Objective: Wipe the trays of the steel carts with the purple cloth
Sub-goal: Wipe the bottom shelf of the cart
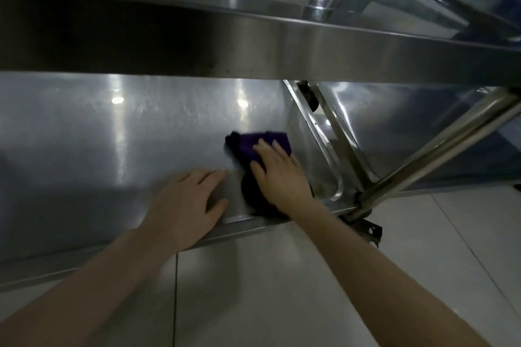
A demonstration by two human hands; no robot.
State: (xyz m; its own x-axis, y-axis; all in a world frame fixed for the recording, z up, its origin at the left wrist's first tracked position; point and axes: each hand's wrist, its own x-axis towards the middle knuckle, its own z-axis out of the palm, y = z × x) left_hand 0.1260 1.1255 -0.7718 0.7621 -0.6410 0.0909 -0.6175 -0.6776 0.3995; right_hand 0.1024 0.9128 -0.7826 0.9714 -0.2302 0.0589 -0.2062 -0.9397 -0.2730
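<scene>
**A:** How did the cloth look to handle?

**B:** The purple cloth (pixel 253 144) looked soft, light and limp, bunched into loose folds. I'd judge it wanted a flat palm on its middle rather than a pinch. The steel under it looked slick, so it should slide easily.

**A:** Where was it?

**B:** On the lower tray (pixel 112 135), near the right end and close to the front rim, beneath the upper tray (pixel 253 45).

**A:** And the right hand?

**B:** The right hand (pixel 277 175) lay on top of the cloth, its fingers (pixel 265 146) nearly straight and slightly spread, pressing down, not curled round it.

**A:** The left?

**B:** The left hand (pixel 187 200) rested flat on bare steel just beside the cloth, with its fingers straight and together and the thumb out, holding nothing.
</scene>
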